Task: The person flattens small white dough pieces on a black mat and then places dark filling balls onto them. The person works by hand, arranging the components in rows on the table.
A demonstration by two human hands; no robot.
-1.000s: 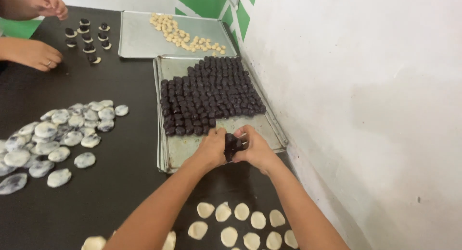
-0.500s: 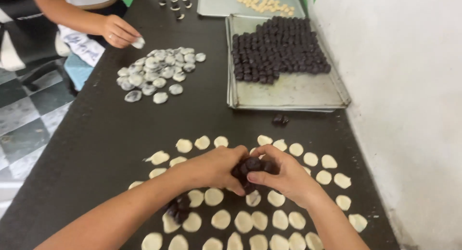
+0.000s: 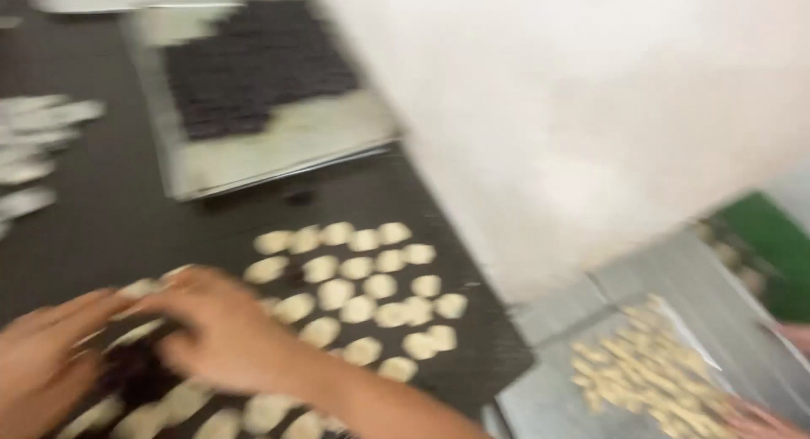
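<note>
Both hands are low over the dark desk point(image 3: 126, 228), working among the pale dough rounds point(image 3: 363, 287) laid out in rows. The left hand point(image 3: 42, 363) has its fingers curled around a clump of dark filling balls point(image 3: 135, 376); the frame is smeared by motion, so I cannot tell how tight that grip is. The right hand point(image 3: 224, 333) lies palm down, fingers spread and loose, right beside the clump and over the nearest rounds. I cannot tell whether it has anything pinched beneath it.

To do this well, I would say each dark ball wants setting in the middle of a round, one apiece, with a light touch so the thin dough neither tears nor slides into its neighbour. Working outward from the hands would keep the forearm point(image 3: 371, 405) off rounds already lying there.

Beyond the hands, away from the person, sits a metal tray point(image 3: 278, 152) carrying a block of more dark balls point(image 3: 253, 76); a stray dark bit point(image 3: 297, 196) lies between that tray and the rounds. Off to the left of the hands are greyish, flattened pieces point(image 3: 42, 143), too blurred to name. To the right, a white wall point(image 3: 548, 110) crowds the desk edge, and past it another tray point(image 3: 591, 321) holds small pale yellow pieces point(image 3: 650, 371), with what seems another person's fingers point(image 3: 759, 418) at its corner.
</note>
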